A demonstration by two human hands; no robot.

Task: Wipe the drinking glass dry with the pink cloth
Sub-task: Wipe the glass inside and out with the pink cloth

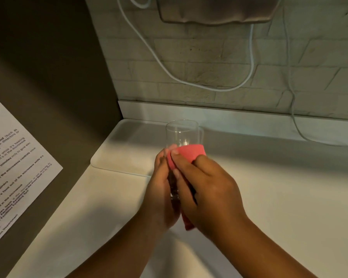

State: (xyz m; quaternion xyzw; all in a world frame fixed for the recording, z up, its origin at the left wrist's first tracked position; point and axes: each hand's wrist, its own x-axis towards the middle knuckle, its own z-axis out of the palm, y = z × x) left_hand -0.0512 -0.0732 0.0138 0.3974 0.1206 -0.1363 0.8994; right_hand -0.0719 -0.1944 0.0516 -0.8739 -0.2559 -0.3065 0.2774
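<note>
Head view: left hand (162, 189) grips glass (182, 134) base; right hand (207, 189) clamps cloth (191, 154) round wall. Glass slick, fragile; hold low.

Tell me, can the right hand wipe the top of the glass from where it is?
Probably yes. The right hand already presses the pink cloth around the drinking glass, which the left hand grips. The bare upper part sits just above the cloth, with nothing blocking.
</note>
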